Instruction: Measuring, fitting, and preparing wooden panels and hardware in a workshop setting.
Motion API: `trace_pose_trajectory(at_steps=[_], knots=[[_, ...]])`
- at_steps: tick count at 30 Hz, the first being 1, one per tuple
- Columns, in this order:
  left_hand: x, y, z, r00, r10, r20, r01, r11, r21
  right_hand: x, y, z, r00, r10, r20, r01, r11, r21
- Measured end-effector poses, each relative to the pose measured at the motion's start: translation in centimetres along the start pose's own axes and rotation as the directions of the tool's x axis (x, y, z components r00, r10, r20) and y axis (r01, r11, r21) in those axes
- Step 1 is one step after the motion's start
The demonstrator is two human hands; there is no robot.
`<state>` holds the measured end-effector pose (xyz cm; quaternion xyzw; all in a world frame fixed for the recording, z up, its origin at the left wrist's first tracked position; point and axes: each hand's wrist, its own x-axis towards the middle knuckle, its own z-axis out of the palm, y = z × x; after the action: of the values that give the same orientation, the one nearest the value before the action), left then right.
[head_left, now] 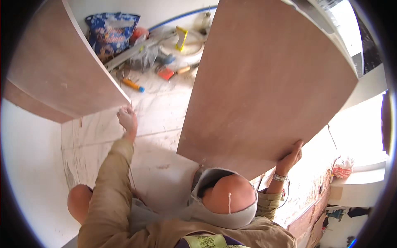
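Observation:
My left hand (pixel 127 119) is pinched at the lower corner of the left brown plywood panel (pixel 58 62), but what its fingers hold is too small to make out. A thin dark line runs down below that hand. My right hand (pixel 290 157), a metal watch on its wrist, grips the lower edge of a large brown panel (pixel 264 78), which fills the upper right of the view. Between the two panels shows pale marble-look tiled floor (pixel 157 111). My knees in torn grey trousers are at the bottom.
Behind lie a blue printed bag (pixel 107 33), an orange-handled tool (pixel 134 86), a red tool (pixel 166 73), a yellow item (pixel 180 37), plastic wrap and a white round object (pixel 188 43). A bright opening with a pale sill (pixel 364 175) holding a red-and-white bag (pixel 342 169) is at right.

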<state>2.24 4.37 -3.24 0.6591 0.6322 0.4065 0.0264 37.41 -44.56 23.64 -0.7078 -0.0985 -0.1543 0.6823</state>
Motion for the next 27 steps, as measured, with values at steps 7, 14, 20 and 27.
trace_pose_trajectory(at_steps=[7,14,20,27], knots=[[6.4,27.8,-6.1,0.437,0.574,0.692,0.615,0.371,-0.696,-0.1,-0.8,1.5,0.990,-0.144,0.005,0.143,0.977,-0.160],[7.9,39.1,-9.6,0.589,0.679,0.438,0.476,0.146,-0.867,-2.7,-5.2,2.2,1.000,-0.020,-0.006,0.017,0.925,-0.381],[6.8,42.1,-11.6,0.547,0.537,0.642,0.698,0.132,-0.704,-8.0,-10.5,-0.1,0.984,0.137,-0.112,-0.169,0.913,-0.370],[-0.5,45.3,-21.4,0.421,0.607,0.674,0.733,0.210,-0.647,-9.1,-13.1,-11.3,0.973,0.073,-0.221,-0.130,0.957,-0.258]])
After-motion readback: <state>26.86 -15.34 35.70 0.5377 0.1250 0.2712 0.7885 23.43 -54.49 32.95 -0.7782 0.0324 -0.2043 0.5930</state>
